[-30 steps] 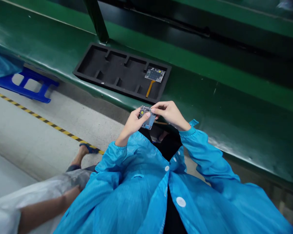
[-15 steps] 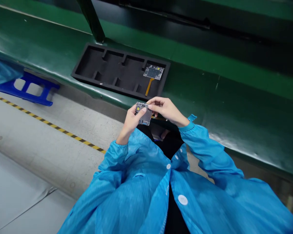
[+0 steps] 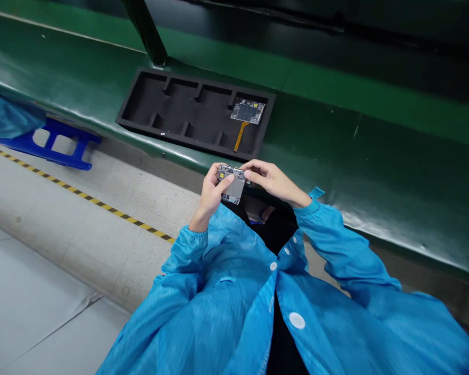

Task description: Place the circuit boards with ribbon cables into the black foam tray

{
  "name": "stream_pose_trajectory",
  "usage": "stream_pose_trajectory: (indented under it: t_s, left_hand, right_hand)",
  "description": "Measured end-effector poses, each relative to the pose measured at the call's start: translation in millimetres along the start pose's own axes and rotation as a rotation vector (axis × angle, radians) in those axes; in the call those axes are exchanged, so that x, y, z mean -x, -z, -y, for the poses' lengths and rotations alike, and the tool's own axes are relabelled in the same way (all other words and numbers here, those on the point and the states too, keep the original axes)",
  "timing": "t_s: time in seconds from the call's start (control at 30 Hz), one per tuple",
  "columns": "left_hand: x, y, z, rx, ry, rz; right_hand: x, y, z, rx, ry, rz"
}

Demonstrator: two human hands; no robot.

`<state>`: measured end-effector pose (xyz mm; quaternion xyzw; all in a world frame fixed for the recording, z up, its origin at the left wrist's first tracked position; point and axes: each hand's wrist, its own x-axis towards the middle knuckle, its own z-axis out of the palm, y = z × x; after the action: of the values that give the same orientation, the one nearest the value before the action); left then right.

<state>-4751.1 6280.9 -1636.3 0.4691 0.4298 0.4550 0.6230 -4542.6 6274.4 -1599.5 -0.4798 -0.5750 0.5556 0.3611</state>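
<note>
My left hand (image 3: 211, 191) grips a small circuit board (image 3: 235, 186) by its left side, thumb lying across its face. The board carries a grey metal shield, a yellow sticker and small connectors along its edges. At the upper right corner of the board, my right hand (image 3: 266, 177) has its thumb and forefinger pinched close at the edge. What exactly lies between those fingertips is too small to make out. Beyond my hands, a second circuit board (image 3: 247, 112) with an orange ribbon cable (image 3: 239, 137) lies in the right end of a black foam tray (image 3: 187, 136).
The tray, divided by short ribs, sits at the front edge of a green-covered bench (image 3: 312, 135). A dark post (image 3: 146, 34) rises behind it. At left are a blue plastic stool (image 3: 68, 143) and yellow-black floor tape (image 3: 101, 203).
My right hand has slid slightly right, its thumb moving off the board's face towards the corner. An orange strip seen below that hand earlier no longer shows. The left hand keeps its grip.
</note>
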Motion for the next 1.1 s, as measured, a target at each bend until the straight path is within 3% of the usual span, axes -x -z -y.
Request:
stream_pose_trajectory:
  t_s: [0.27, 0.5, 0.63, 0.73, 0.87, 0.93, 1.1]
  left_hand:
    - [9.2, 6.7, -6.5, -0.156, -0.165, 0.057]
    - [19.8, 8.5, -6.3, -0.261, -0.296, 0.090]
    - [24.3, 18.7, -10.4, -0.251, -0.175, 0.100]
    - [23.1, 30.1, -11.9, -0.228, -0.098, 0.038]
    - [19.7, 41.0, -10.3, -0.004, 0.011, -0.078]
    - [17.9, 42.9, -9.5, 0.138, 0.086, -0.112]
    - [9.7, 41.3, -8.1, 0.323, 0.142, -0.061]
  right_hand:
    - [10.6, -1.5, 4.7, 0.160, 0.229, -0.104]
    - [15.8, -20.1, 6.9, 0.125, 0.131, -0.095]
    - [10.2, -26.4, 9.6, 0.093, 0.088, -0.013]
    - [-9.1, -5.9, 16.9, 0.221, 0.170, 0.024]
    - [-53.9, 46.3, 12.9, 0.610, 0.257, -0.314]
    - [-76.5, 66.2, 1.3, 0.783, 0.246, -0.396]
    - [-111.1, 75.8, -26.3, 1.031, 0.198, -0.331]
